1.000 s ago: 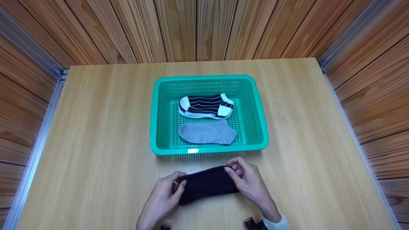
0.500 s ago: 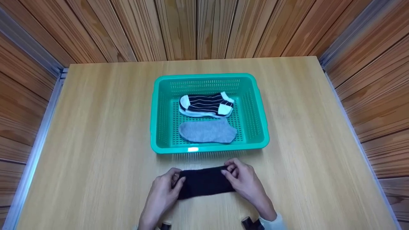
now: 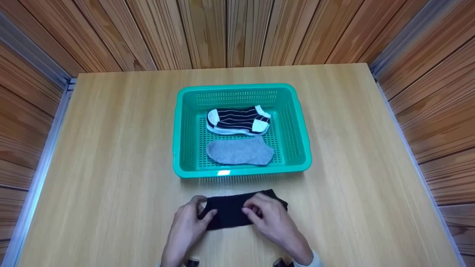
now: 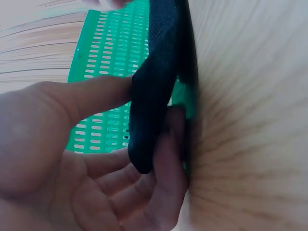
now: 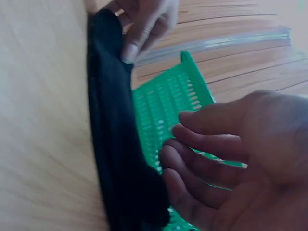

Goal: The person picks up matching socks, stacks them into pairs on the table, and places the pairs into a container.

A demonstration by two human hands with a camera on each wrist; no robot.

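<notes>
A black sock lies spread on the table in front of the basket. My left hand pinches its left end; in the left wrist view the thumb presses one face of the black cloth, with fingers behind it. My right hand is over the right part of the sock. In the right wrist view its fingers are loosely bent beside the cloth and hold nothing. Inside the green basket, a dark striped sock with white toe and heel lies behind a grey sock.
The basket stands on the wooden table just beyond both hands. Wood-plank walls with metal edge strips enclose the table at the back and sides.
My right hand has let go of the sock's right end and moved left over it, so that end now shows. My left hand keeps its pinch. The sock lies flatter.
</notes>
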